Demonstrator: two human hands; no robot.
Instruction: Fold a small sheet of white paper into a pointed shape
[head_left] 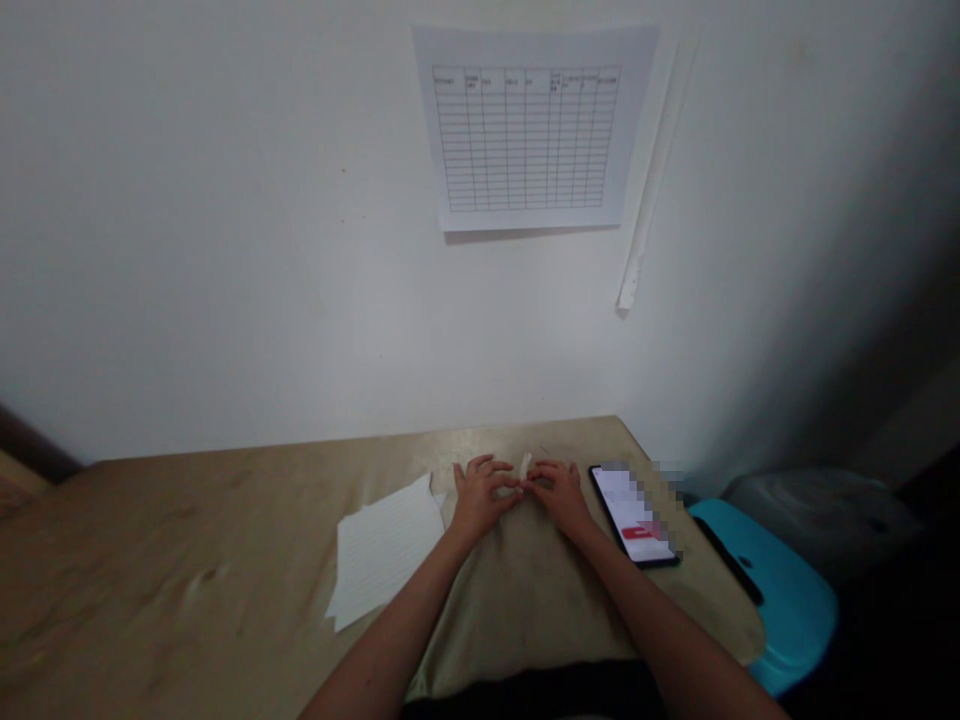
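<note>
A small, narrow white strip, which looks like folded paper (526, 465), stands up between my two hands above the table. My left hand (484, 497) pinches at its lower end with thumb and forefinger, the other fingers stretched out. From the other side, my right hand (559, 492) has its thumb and fingertips closed on the same lower end. The fingertips of both hands almost meet there and hide part of the strip. Left of my left hand lie white lined paper sheets (386, 550), stacked unevenly.
On the brown-covered table (187, 560), a phone (637, 515) with a lit, partly blurred screen lies right of my right hand. A turquoise bin-like object (787, 590) stands beyond the table's right edge. A printed grid sheet (529, 140) hangs on the white wall (225, 250) behind.
</note>
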